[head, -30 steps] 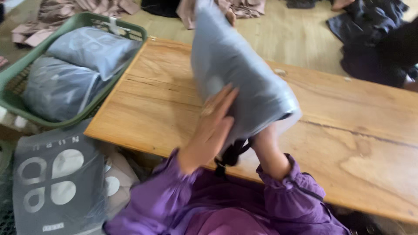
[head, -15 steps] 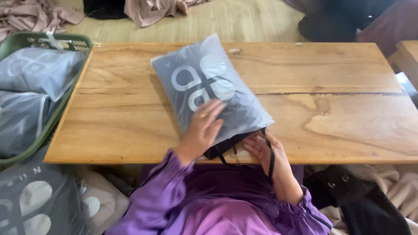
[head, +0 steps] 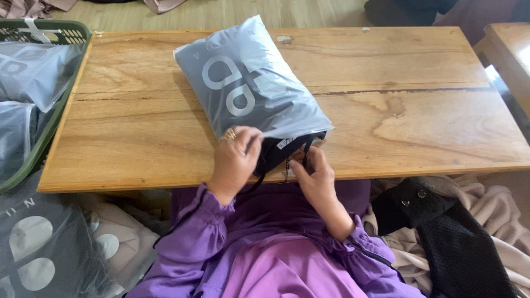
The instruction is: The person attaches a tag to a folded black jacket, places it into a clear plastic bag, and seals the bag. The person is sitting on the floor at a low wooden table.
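Wooden table [head: 414, 116] w/ grey poly bag [head: 248, 88] (lying flat).

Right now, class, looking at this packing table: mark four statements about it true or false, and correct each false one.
1. The grey bag lies on the wooden table. True.
2. The left hand grips the bag's open edge. True.
3. The green basket is on the right. False: it is on the left.
4. The right hand holds a white garment. False: it handles a black garment at the bag's mouth.
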